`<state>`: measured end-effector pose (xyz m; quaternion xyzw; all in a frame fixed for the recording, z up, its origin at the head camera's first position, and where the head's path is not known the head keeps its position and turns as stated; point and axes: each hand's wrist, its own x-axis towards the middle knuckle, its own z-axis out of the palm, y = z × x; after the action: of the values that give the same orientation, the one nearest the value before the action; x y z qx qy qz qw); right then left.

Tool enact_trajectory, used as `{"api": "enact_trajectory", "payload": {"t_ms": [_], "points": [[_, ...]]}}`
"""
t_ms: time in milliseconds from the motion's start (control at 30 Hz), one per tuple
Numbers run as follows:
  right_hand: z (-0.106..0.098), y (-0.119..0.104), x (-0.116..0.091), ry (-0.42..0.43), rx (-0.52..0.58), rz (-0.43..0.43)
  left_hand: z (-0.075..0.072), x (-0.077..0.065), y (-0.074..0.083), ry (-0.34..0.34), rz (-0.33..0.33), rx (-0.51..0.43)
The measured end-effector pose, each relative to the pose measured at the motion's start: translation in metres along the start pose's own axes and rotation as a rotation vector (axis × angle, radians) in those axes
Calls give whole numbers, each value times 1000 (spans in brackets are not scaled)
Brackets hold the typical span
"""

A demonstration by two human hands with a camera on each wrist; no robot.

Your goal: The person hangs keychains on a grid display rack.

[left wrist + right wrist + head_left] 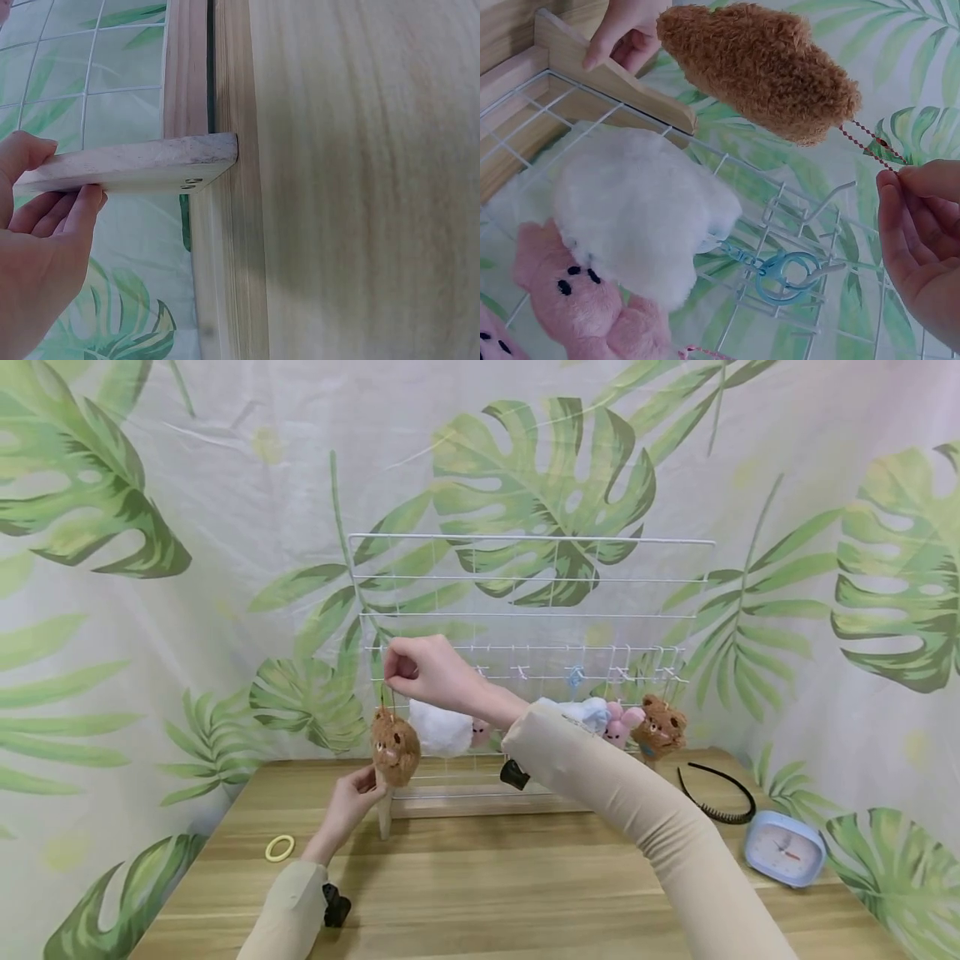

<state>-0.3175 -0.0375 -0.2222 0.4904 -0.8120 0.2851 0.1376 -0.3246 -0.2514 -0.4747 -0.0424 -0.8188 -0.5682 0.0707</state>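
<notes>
My right hand [438, 672] pinches the red ball chain [866, 142] of a brown bear plush keychain [395, 750] between thumb and fingertip. The bear hangs below that hand, at the left end of a white wire grid rack [532, 537]. Low on the same side, my left hand [352, 806] grips the rack's wooden side foot [142, 161], thumb on one face and fingers on the other. Beside the bear, a white fluffy plush [637, 202] hangs by a blue ring [787, 277] from a wire hook [829, 201]. A pink plush [574, 300] is next to it.
Further right on the rack hang a pink plush [618, 724] and another brown bear [660, 727]. On the wooden table [480, 893] lie a yellow ring [280, 838] at left, a black headband [738, 817] and a blue clock [785, 849] at right. Leaf-print cloth hangs behind.
</notes>
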Motion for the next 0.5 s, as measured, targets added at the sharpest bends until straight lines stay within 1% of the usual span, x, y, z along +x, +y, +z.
{"api": "enact_trajectory", "payload": {"t_ms": [200, 400, 500], "points": [[4, 5, 12, -14, 15, 68, 0, 0, -1, 11, 6, -28], [9, 15, 19, 2, -4, 110, 0, 0, -1, 13, 17, 4], [10, 19, 23, 13, -29, 120, 1, 0, 0, 10, 13, 4]]}}
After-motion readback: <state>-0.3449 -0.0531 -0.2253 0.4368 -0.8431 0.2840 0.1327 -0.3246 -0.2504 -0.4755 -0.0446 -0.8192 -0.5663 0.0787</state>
